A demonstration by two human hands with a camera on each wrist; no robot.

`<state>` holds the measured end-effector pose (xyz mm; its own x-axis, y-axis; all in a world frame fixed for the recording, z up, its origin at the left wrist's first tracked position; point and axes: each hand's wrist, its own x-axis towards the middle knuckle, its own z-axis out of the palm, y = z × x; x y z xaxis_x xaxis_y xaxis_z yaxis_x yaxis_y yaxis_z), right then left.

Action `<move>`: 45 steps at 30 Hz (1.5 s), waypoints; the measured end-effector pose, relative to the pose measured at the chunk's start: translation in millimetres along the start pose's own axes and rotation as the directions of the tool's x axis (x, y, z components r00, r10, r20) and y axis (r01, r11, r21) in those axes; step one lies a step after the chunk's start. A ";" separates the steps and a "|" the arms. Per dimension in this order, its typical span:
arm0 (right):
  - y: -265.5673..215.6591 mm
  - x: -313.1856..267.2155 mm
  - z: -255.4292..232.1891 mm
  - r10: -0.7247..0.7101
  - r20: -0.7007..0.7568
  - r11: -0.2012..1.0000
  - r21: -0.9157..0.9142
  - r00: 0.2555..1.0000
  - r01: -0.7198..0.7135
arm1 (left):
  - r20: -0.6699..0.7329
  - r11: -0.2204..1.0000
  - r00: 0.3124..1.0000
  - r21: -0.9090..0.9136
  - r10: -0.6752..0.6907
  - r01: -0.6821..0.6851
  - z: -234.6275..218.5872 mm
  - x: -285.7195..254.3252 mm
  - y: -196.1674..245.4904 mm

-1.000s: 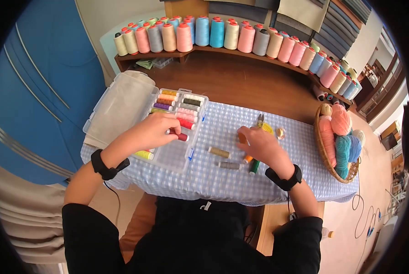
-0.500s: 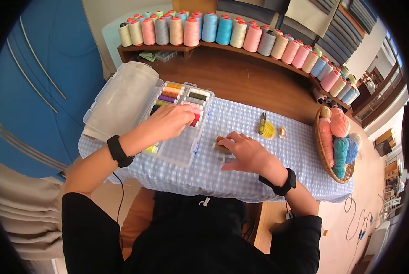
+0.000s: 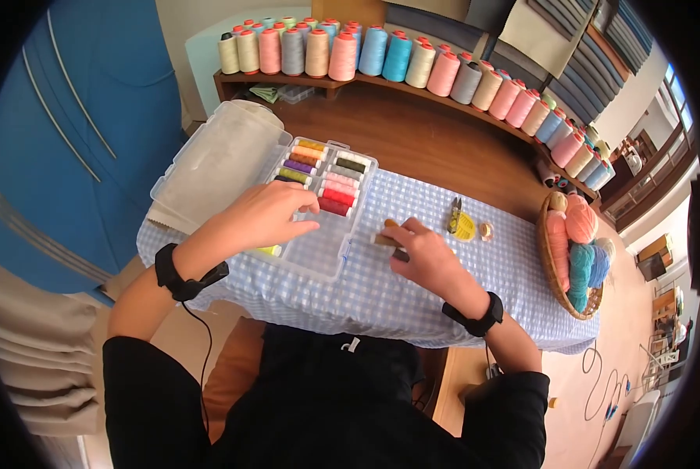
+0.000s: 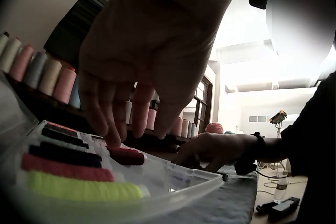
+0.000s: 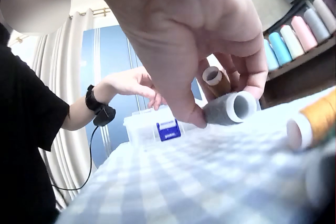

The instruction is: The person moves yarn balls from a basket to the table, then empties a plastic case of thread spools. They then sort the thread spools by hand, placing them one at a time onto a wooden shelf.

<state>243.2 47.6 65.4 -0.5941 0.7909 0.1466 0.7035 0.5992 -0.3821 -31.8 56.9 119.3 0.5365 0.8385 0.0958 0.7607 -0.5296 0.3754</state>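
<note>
My left hand point(image 3: 268, 216) hangs over the clear case point(image 3: 312, 254), fingers loosely bent and holding nothing. Just past its fingertips, a dark red spool point(image 3: 334, 206) lies in the right column below a red one point(image 3: 338, 196); the left wrist view shows the dark red spool point(image 4: 126, 155) under the fingers. Right of the case, my right hand point(image 3: 430, 255) grips a grey spool point(image 5: 228, 109) between thumb and fingers, with a brown spool point(image 5: 216, 81) behind it among the fingers. A tan spool point(image 3: 385, 240) shows at its fingertips from above.
The case's lid point(image 3: 221, 160) lies open at left. Snips point(image 3: 455, 211), a yellow object point(image 3: 465, 227) and a small round item point(image 3: 487, 230) lie beyond my right hand. A yarn basket point(image 3: 550, 254) stands at right. An orange spool point(image 5: 317, 121) rests on the checked cloth.
My left hand has let go of the dark red spool, now lying in the case, and drawn back left. My right hand has moved left and closed round spools on the cloth.
</note>
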 end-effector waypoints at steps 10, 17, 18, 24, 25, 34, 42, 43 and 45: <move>-43.7 69.6 6.8 -0.157 -0.046 0.969 0.188 0.987 0.163 | -0.036 0.981 0.986 -0.118 -0.160 0.155 2.4 -10.4 -2.8; -43.7 61.4 -2.9 -0.205 0.025 0.955 0.226 0.978 0.195 | -0.041 0.994 0.995 0.064 0.090 -0.087 21.9 3.5 -11.5; -40.2 62.0 -2.0 -0.258 -0.018 0.940 0.227 0.966 0.255 | -0.039 0.994 0.995 0.061 0.093 -0.091 21.8 6.5 -9.2; -53.5 49.3 -34.8 -0.181 -0.092 0.960 0.201 0.979 0.196 | 0.035 0.968 0.999 0.246 0.039 -0.046 20.3 11.7 -5.7; -53.8 47.6 -36.0 -0.143 -0.083 0.967 0.202 0.986 0.158 | -0.008 0.982 0.998 0.180 0.058 -0.055 19.6 12.1 -3.4; -44.4 51.2 -17.5 -0.237 -0.157 0.928 0.256 0.959 0.272 | -0.029 0.980 0.993 0.170 0.113 -0.107 19.7 18.5 -5.6; -69.9 54.4 10.2 -0.526 -0.143 0.850 -0.075 0.838 0.521 | 0.077 0.985 0.995 0.158 0.056 -0.068 19.5 25.3 -19.2; -70.9 58.3 20.2 -0.544 -0.180 0.839 -0.119 0.819 0.531 | 0.067 0.986 0.995 0.141 0.075 -0.084 17.5 26.8 -20.0; -72.5 68.8 33.2 -0.520 -0.240 0.854 -0.132 0.820 0.503 | 0.075 0.985 0.991 0.129 0.109 -0.118 15.7 26.5 -26.1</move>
<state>138.4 54.5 72.8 -0.7595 0.3665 0.5374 0.3531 0.9261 -0.1325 -31.6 90.9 97.6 0.6419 0.7638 0.0670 0.7329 -0.6369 0.2390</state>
